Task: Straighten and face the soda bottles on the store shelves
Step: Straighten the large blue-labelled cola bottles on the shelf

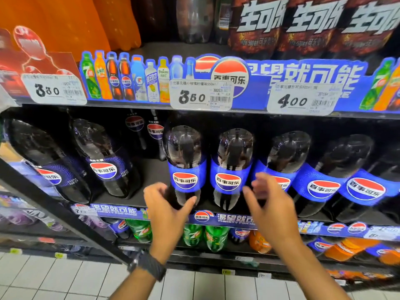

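Large cola bottles with blue labels stand in a row on the middle shelf (151,169). One blue-label bottle (185,163) stands just right of my left hand (166,211). A second blue-label bottle (230,167) stands between my hands. More blue-label bottles (283,167) continue to the right. My left hand hovers by the first bottle's lower left, fingers loosely curled, holding nothing. My right hand (270,204) hovers in front of the third bottle's label, fingers loosely spread, holding nothing. Two black-label bottles (104,161) stand to the left.
A gap in the front row lies left of my left hand, with smaller black-label bottles (154,133) behind it. Price tags (201,94) hang on the upper shelf edge. Green and orange bottles (214,237) fill the lower shelf. A dark upright (54,208) slants at left.
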The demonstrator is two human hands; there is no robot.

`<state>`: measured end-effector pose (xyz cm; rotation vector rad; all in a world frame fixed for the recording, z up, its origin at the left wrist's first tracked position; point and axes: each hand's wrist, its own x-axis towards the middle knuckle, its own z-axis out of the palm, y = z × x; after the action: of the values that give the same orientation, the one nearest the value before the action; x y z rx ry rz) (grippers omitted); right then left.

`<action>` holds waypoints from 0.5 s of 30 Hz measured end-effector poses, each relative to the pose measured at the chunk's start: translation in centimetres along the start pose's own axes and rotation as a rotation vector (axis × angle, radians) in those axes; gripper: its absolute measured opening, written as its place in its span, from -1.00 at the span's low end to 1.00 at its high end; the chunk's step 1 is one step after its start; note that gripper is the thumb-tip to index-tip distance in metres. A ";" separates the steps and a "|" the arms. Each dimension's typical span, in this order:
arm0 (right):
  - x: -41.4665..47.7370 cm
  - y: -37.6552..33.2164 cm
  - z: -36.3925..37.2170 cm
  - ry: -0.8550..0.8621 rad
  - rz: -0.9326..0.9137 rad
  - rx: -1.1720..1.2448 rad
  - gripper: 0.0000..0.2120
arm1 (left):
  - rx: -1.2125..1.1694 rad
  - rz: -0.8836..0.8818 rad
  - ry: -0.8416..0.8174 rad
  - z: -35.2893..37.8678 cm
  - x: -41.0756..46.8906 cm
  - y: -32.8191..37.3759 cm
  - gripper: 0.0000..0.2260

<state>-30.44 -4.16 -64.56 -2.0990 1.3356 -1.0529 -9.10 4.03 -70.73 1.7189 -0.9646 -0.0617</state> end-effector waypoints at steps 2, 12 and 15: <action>2.5 -3.1 -2.7 0.142 -0.193 0.045 -0.70 | -0.054 0.081 -0.113 1.1 -2.9 2.0 -0.56; 11.5 -10.0 -4.3 -0.323 -0.102 -0.408 -0.36 | -0.052 -0.109 -0.516 5.5 -6.0 4.6 -0.21; 12.6 -10.1 -5.0 -0.416 -0.062 -0.460 -0.30 | -0.052 -0.093 -0.527 5.5 -6.4 4.8 -0.18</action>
<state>-25.62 -10.84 -49.85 -2.5192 1.3924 -0.3038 -18.74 3.47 -71.60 1.7318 -1.2467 -0.6206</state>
